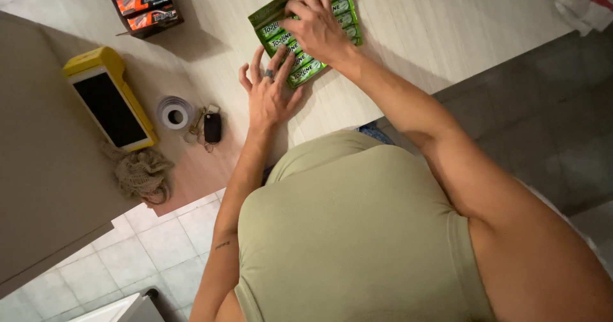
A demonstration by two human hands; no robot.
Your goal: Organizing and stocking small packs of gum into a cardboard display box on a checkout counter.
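Observation:
A row of green gum packs [305,68] lies side by side in an open green carton on the pale wooden counter [421,22]. My right hand [317,25] rests on top of the packs, fingers curled over their far ends. My left hand [269,92] lies flat against the near end of the row, fingers spread, a ring on one finger. The carton's green flap [268,10] sticks up at the left of the packs.
A box of orange packs [142,2] stands at the far left. A yellow-cased handheld terminal [110,98], a roll of tape [175,112], a car key with keyring [211,128] and a wad of netting [142,174] lie at the left. A striped cloth [584,2] sits far right.

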